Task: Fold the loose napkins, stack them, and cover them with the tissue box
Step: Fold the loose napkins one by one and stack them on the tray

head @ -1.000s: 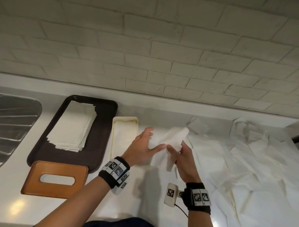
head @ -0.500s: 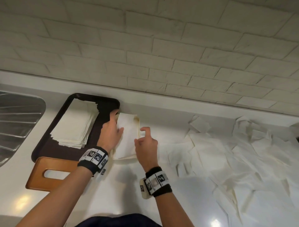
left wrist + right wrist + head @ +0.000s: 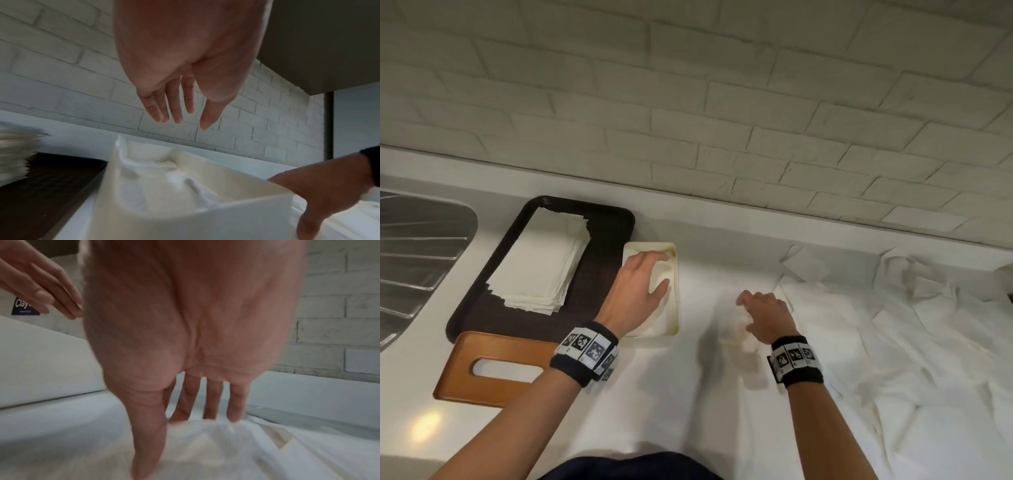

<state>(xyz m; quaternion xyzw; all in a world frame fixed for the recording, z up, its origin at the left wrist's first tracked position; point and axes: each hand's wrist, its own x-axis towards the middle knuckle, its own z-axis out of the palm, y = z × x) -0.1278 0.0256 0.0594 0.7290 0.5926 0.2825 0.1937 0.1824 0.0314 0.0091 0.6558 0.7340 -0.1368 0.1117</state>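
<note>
A cream tray (image 3: pixel 674 318) lies right of the dark tray and holds a folded napkin (image 3: pixel 164 178). My left hand (image 3: pixel 659 270) hovers over it with straight fingers (image 3: pixel 179 120) and holds nothing. My right hand (image 3: pixel 753 308) reaches down onto the near edge of the loose napkins (image 3: pixel 893 342). Its straight fingers (image 3: pixel 211 402) touch a white napkin (image 3: pixel 226 451). A stack of folded napkins (image 3: pixel 541 263) sits on the dark tray (image 3: pixel 613 240). The wooden tissue box cover (image 3: pixel 493 342), with an oval slot, lies at the front left.
A metal sink drainer (image 3: pixel 414 257) is at the far left. A white brick wall (image 3: pixel 722 102) runs along the back of the white counter (image 3: pixel 654 394). Loose napkins cover the counter's right side as far as the wall.
The folded napkin went from mid-counter into the cream tray. Since then my right hand has swung right to the loose napkins, while my left hand stays over the tray.
</note>
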